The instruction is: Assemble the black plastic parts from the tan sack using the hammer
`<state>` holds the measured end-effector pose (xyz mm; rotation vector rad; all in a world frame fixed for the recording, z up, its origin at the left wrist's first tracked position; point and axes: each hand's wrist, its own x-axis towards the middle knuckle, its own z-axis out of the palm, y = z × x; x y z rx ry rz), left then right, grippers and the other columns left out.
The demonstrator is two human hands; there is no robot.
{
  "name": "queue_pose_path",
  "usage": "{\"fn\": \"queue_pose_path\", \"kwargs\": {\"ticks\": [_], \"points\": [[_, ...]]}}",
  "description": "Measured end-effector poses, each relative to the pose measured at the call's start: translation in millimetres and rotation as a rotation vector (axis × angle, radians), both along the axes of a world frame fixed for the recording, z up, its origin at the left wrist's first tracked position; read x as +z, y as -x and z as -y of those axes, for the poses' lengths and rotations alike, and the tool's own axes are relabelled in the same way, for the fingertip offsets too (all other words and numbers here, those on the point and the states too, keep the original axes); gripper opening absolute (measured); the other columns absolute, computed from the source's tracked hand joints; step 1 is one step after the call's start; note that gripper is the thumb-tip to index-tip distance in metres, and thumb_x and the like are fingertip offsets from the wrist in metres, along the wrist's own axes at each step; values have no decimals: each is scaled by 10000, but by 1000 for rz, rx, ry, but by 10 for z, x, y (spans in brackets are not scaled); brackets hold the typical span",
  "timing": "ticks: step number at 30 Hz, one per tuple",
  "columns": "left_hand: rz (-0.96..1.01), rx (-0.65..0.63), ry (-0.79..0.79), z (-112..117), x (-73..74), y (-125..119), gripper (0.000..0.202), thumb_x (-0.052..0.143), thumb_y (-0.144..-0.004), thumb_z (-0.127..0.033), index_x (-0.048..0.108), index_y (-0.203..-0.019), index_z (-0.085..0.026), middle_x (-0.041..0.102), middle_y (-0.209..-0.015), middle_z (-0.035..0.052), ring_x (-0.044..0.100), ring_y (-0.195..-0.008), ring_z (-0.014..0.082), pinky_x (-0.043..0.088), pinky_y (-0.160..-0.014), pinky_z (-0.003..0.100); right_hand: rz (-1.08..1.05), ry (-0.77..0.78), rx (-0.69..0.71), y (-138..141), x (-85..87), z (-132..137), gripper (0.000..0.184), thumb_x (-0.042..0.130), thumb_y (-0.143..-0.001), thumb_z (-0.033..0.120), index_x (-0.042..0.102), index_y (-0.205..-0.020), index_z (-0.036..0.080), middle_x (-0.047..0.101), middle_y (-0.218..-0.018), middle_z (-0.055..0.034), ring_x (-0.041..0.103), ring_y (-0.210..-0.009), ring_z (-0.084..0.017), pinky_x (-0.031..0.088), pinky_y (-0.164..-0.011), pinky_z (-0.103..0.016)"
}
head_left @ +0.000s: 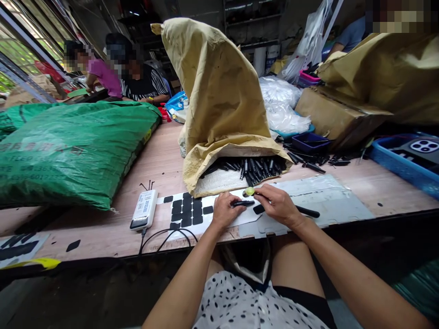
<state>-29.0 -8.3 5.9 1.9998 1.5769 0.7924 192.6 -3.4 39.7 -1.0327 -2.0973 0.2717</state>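
My left hand (224, 211) is closed on a short black pen-shaped piece (244, 203), which points to the right, low over the table. Close beside it, my right hand (277, 205) pinches a small round yellow-green piece (250, 191) between thumb and fingertips. A black rod-like handle (308, 211) shows past my right wrist; whether the hand touches it I cannot tell. Beneath the hands lies a white sheet (214, 201) with several black rounded-square pads (187, 208). Right ahead, a tan woven sack (219, 91) lies with its mouth towards me, full of black pen-shaped pieces (259, 169).
A bulging green sack (72, 151) covers the table's left. Near the sheet stands a white box-shaped device (144, 210) with a black cable (168, 235). A blue tray (408, 164) and a cardboard box (338, 114) occupy the right. Other people (144, 84) sit further back.
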Motion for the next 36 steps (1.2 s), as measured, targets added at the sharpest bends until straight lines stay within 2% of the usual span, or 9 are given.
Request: {"fn": "queue_pose_path", "kwargs": {"ticks": [6,9,12,19,25,30,36], "points": [[-44,13,17,-2,17,-9,202,862,-740,-311,760,-894,-229,671,-897,9,575,-919,201,399,-816,322,40,-7,-33,223,-26,121,222,513,-994,245,686,-1134,239,696,-904,-51,656,-857,-196,521,-790,-316],[-55,29,12,1,14,-13,158,845,-757,-310,764,-872,-238,667,-886,8,572,-915,202,396,-809,324,133,8,-44,256,-62,149,218,518,-990,240,694,-1119,248,687,-888,-42,649,-848,-189,506,-755,-298],[-30,32,8,6,7,-15,168,847,-755,-314,769,-892,-255,671,-880,0,576,-910,197,396,-809,324,196,28,-78,227,-88,138,214,531,-981,239,703,-1107,255,688,-880,-35,651,-833,-187,495,-724,-289],[-13,24,1,11,18,-20,190,861,-736,-298,766,-896,-258,676,-882,-3,579,-914,195,402,-821,328,29,1,-103,63,-41,127,233,508,-999,266,684,-1150,252,694,-908,-42,659,-860,-187,517,-796,-298],[-29,23,7,8,19,-21,190,854,-738,-307,760,-893,-249,680,-896,2,581,-926,200,409,-825,330,141,31,-106,46,-105,194,222,512,-992,278,700,-1111,281,711,-900,-35,673,-848,-190,530,-748,-297],[-27,-1,15,22,54,-9,197,843,-742,-297,743,-905,-249,672,-893,-1,575,-914,201,405,-831,331,32,-2,-148,-243,-96,7,204,551,-964,292,700,-1103,283,731,-976,-39,685,-922,-212,546,-840,-350],[-18,11,30,37,79,-9,246,852,-709,-271,732,-922,-249,662,-899,-9,568,-869,192,405,-824,332,186,49,-115,-728,-268,-208,144,607,-913,284,724,-993,258,702,-932,-41,656,-903,-218,519,-813,-347]]}}
